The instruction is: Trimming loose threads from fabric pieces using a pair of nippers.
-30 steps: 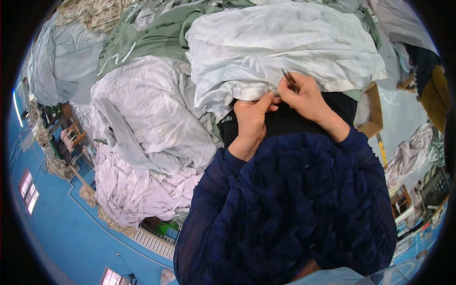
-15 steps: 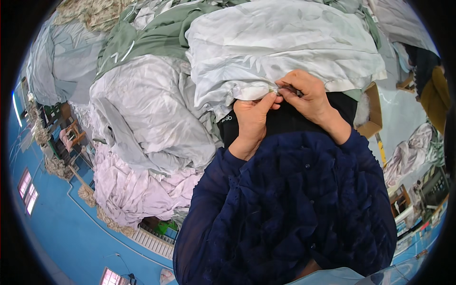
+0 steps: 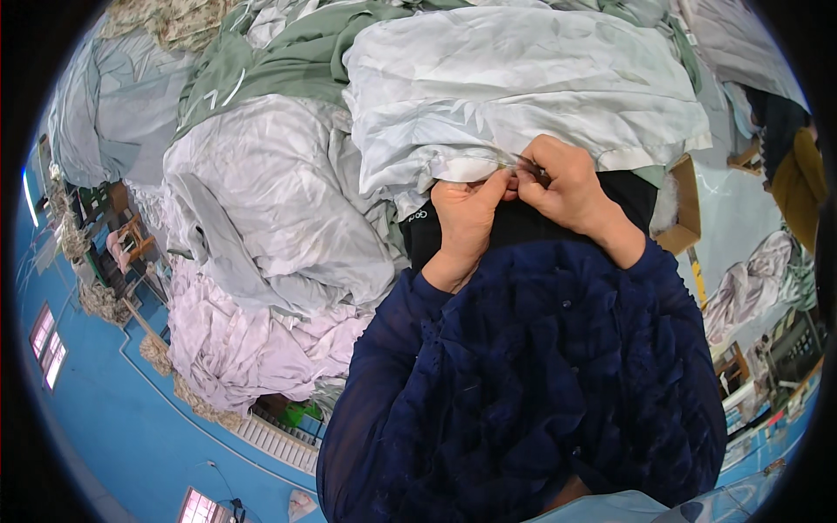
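Clothes lie heaped beside us. Our left hand pinches white cloth, seemingly steadying it; our right hand grips an unclear dark tool.

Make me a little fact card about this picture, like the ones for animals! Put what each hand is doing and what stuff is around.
Left hand: pinching the edge of the pale leaf-patterned cloth
Right hand: holding a small dark tool, partly hidden by fingers, close to the left fingertips
To the left: crumpled whitish cloth, with pinkish cloth nearer the person
Top left: green cloth
To the right: open cardboard box
Floor at lower left: blue
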Demonstrator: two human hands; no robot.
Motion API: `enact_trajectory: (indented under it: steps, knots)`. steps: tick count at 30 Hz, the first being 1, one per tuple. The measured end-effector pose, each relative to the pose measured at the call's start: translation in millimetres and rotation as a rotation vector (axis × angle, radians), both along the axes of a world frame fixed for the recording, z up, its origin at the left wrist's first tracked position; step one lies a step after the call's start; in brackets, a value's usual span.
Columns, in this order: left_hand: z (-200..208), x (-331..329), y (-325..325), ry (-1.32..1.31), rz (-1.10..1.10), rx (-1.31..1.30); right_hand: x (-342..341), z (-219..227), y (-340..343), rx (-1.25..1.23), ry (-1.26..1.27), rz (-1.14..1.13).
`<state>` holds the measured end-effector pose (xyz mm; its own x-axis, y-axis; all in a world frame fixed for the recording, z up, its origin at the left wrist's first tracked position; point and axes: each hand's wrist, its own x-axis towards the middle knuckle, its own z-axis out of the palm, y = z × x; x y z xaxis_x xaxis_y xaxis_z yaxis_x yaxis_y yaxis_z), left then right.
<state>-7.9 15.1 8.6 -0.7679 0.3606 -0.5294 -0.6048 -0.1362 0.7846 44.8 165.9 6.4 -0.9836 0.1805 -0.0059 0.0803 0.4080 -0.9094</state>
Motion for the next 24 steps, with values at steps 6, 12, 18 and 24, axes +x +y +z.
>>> enact_trajectory:
  steps: [6,12,18,24]
  knots:
    - [-2.9,-1.3,-4.6,0.034,-0.055,-0.031,-3.7,12.3,3.6,-0.719,-0.301,-0.153]
    - [-0.7,-1.7,-5.1,-0.061,-0.005,0.003,9.7,-2.3,11.6,-0.327,-0.215,-0.151]
    - [-1.2,-0.4,-5.5,-0.045,-0.005,0.028,17.4,3.7,11.5,-0.006,0.016,0.036]
    - [-3.2,1.2,-9.4,-0.010,-0.012,0.029,15.8,6.0,9.8,0.047,0.049,0.073]
